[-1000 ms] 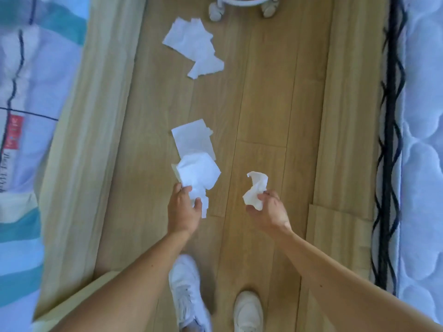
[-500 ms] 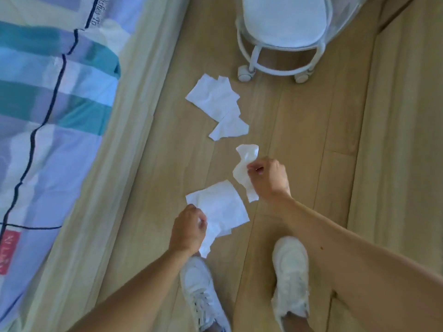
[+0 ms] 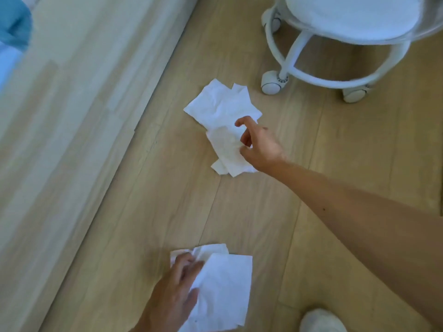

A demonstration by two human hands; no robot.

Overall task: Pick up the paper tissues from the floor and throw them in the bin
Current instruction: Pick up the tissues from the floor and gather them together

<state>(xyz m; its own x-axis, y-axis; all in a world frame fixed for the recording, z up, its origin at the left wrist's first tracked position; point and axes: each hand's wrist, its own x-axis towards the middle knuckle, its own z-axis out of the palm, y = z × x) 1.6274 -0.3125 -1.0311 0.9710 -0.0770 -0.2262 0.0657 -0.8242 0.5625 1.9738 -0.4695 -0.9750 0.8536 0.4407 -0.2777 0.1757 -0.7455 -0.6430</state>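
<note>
Several white paper tissues (image 3: 217, 104) lie flat on the wooden floor (image 3: 148, 212), just in front of a stool's castor. My right hand (image 3: 260, 148) hovers over their near edge. It pinches a crumpled tissue (image 3: 226, 147) between thumb and fingers, with the forefinger stretched out over the tissues on the floor. At the bottom of the view my left hand (image 3: 171, 295) grips a bunch of tissues (image 3: 223, 291) that hangs open below it. No bin is in view.
A white stool on castors (image 3: 271, 83) stands at the top right, close behind the tissues on the floor. A pale wooden bed frame (image 3: 72, 116) runs along the left, with blue bedding (image 3: 14, 25) in the corner. My white shoe (image 3: 321, 319) shows at the bottom right.
I have stepped forward to the far tissues by the stool. My right hand has reached out over them with its crumpled tissue. My left hand has lifted the nearer tissues off the floor.
</note>
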